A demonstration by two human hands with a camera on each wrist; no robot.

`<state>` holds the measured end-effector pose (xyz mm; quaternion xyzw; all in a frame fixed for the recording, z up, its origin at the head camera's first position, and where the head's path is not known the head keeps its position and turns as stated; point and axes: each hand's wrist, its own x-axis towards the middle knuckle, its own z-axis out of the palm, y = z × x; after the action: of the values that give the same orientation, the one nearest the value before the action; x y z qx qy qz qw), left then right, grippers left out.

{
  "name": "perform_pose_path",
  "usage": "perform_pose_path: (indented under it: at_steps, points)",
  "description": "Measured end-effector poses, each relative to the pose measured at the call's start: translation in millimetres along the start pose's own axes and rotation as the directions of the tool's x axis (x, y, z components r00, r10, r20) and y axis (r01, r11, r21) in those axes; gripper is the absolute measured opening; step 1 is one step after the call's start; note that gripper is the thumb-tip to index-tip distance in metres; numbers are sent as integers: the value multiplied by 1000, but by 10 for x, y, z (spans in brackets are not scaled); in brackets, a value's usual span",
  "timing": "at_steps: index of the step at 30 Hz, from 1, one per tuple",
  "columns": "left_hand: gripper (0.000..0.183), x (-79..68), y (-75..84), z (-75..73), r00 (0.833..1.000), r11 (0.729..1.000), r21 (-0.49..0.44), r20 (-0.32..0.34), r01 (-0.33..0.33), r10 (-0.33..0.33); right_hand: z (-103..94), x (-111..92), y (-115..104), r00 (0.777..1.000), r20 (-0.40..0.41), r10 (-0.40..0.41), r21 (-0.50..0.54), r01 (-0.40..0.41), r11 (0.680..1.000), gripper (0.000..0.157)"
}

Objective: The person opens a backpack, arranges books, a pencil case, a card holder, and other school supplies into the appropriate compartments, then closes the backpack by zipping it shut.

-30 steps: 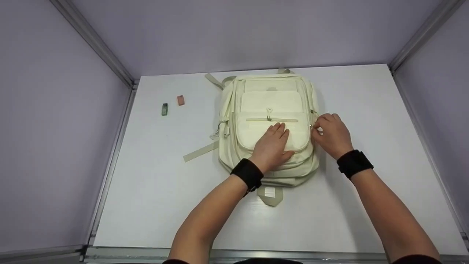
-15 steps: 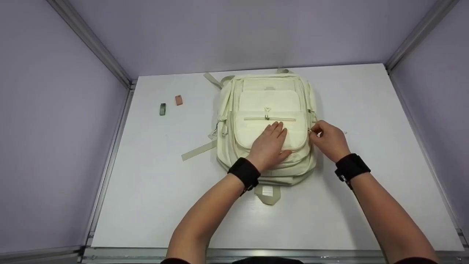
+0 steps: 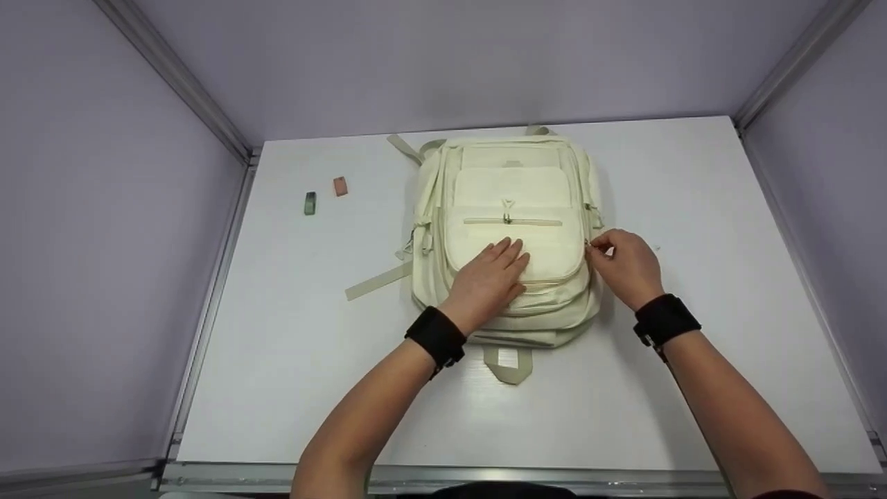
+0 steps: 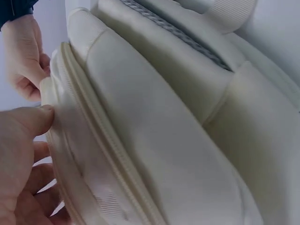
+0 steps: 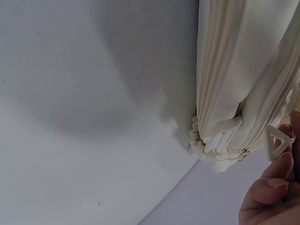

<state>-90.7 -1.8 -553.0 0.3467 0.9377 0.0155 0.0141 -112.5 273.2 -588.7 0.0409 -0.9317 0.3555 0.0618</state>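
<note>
A cream backpack [image 3: 513, 187] lies front up on the white table, its pocket zippers visible. My left hand [image 3: 485, 284] rests on the lower front pocket with fingers extended. In the left wrist view, the thumb of that left hand [image 4: 23, 140] lies at the pocket's edge, beside a curved zipper [image 4: 108, 145]. At the bag's right side my right hand [image 3: 627, 267] pinches a zipper pull. Up close in the right wrist view, this triangular zipper pull [image 5: 270, 145] sits at the fingertips of the right hand [image 5: 276, 197]. Part of the pull is hidden by the fingers.
A green block-like item [image 3: 310, 203] and a pinkish-red one [image 3: 340, 186] lie on the table [image 3: 277, 346] at left. A loose strap [image 3: 378, 281] sticks out from the bag's left side, and a fabric loop [image 3: 511, 374] from its near end. Walls stand around the back and sides.
My right hand has slid a little towards me along the bag's right side. My left hand has shifted left on the front pocket. The backpack stays in place.
</note>
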Motion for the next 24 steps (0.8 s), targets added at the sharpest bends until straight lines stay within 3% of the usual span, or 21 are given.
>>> perform_pose_path:
  at_steps: [9, 24]
  points:
    - [54, 10, 12, 67, 999, 1000, 6, 15, 28, -28, -10, -95, -53, 998, -55, -39, -29, 38, 999, 9]
    - [53, -6, 32, 85, 1000, 999, 21, -19, 24, -24, -5, -429, -235, 997, -40, -62, -35, 60, 998, 5]
